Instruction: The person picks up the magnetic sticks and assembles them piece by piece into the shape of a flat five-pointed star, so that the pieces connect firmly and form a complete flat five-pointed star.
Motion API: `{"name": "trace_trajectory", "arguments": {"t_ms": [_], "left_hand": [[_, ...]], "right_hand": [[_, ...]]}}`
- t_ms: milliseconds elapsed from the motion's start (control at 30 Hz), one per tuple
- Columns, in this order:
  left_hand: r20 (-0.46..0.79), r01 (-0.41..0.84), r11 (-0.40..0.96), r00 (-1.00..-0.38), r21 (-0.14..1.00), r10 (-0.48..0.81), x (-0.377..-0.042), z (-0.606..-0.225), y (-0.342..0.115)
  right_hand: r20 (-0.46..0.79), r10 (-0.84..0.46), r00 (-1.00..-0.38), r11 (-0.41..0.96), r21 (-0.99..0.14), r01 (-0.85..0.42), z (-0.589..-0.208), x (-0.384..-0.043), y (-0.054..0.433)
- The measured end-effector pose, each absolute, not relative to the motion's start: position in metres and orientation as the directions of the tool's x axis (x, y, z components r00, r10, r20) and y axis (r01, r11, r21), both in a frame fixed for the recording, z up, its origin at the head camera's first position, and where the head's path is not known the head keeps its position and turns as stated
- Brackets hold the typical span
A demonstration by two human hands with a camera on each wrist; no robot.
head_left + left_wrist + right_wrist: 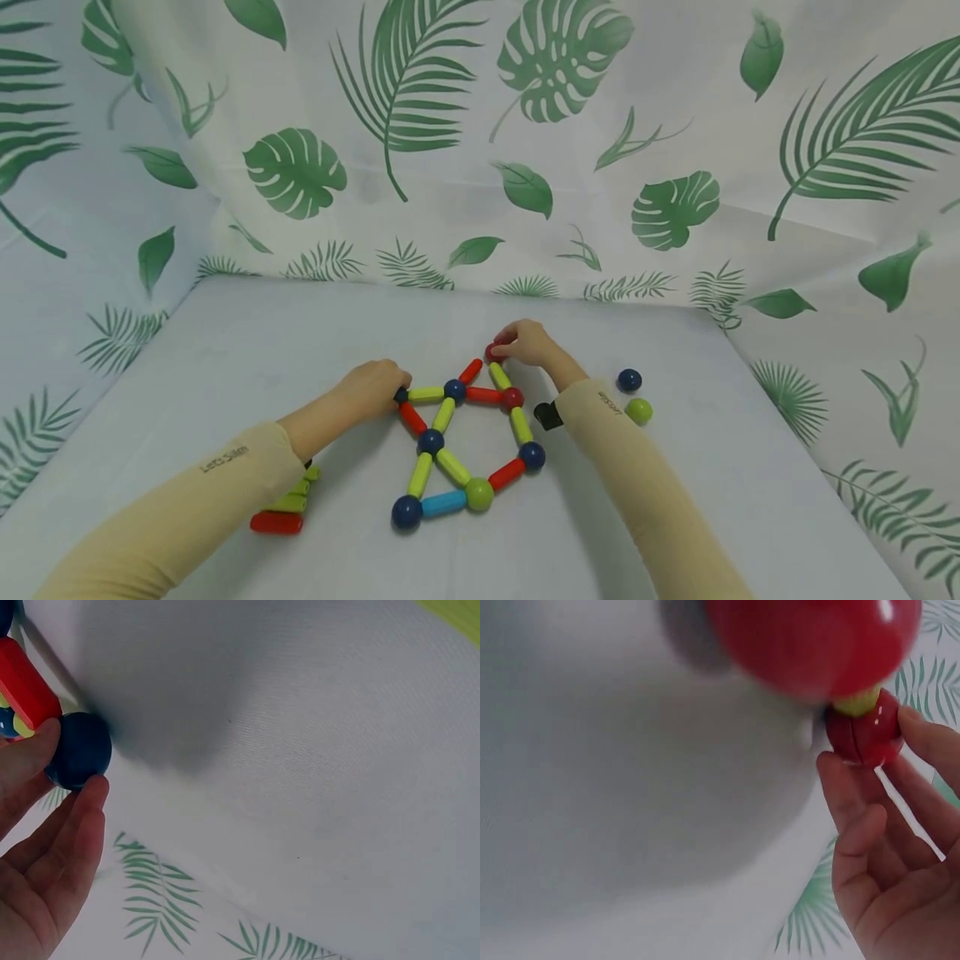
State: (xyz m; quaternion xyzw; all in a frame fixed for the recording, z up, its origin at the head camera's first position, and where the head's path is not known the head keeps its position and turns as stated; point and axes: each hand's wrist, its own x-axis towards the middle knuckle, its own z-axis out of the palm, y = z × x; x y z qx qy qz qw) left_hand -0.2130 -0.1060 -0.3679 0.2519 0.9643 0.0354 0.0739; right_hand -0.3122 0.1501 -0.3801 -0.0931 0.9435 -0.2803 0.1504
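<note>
Sticks and balls form a joined frame on the table. At its left corner my left hand (372, 390) pinches a dark blue ball (81, 754) between thumb and fingers; a red stick (28, 684) meets this ball. My right hand (528, 343) holds a red ball (866, 735) at the far corner, fingertips around it. A yellow-green stick (499, 376) runs from that ball to another red ball (512, 398). Beside it, a red stick (471, 371) slants up from a dark blue ball (454, 391), its far end close to the held red ball.
Nearer me, the frame continues with a green ball (479, 494), a light blue stick (444, 503) and a large dark blue ball (407, 512). Loose blue (629, 380) and green balls (638, 411) lie right. Spare sticks (277, 522) lie left, partly under my forearm. Leaf-print cloth (450, 208) hangs behind.
</note>
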Motion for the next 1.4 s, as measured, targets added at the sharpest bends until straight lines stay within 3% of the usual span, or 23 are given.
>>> {"name": "trace_trajectory", "arguments": {"t_ms": [367,700,1033,1400], "left_hand": [[-0.102,0.504,0.859,-0.854,0.086,0.511,-0.212,-0.366,-0.104],[-0.094,0.496,0.864,-0.859,0.092,0.503,-0.212,-0.368,-0.105],[-0.121,0.485,0.864,-0.857,0.137,0.500,-0.212,-0.367,-0.107],[-0.142,0.458,0.872,-0.865,0.174,0.482,-0.211,-0.363,-0.111]], "right_hand": [[-0.305,-0.294,-0.906,0.788,-0.614,-0.049,-0.377,-0.311,0.141],[-0.287,-0.368,-0.885,0.800,-0.583,-0.143,-0.375,-0.306,0.149],[-0.315,-0.469,-0.825,0.820,-0.502,-0.275,-0.368,-0.265,0.175],[-0.346,-0.555,-0.756,0.755,-0.591,-0.284,-0.368,-0.209,0.215]]}}
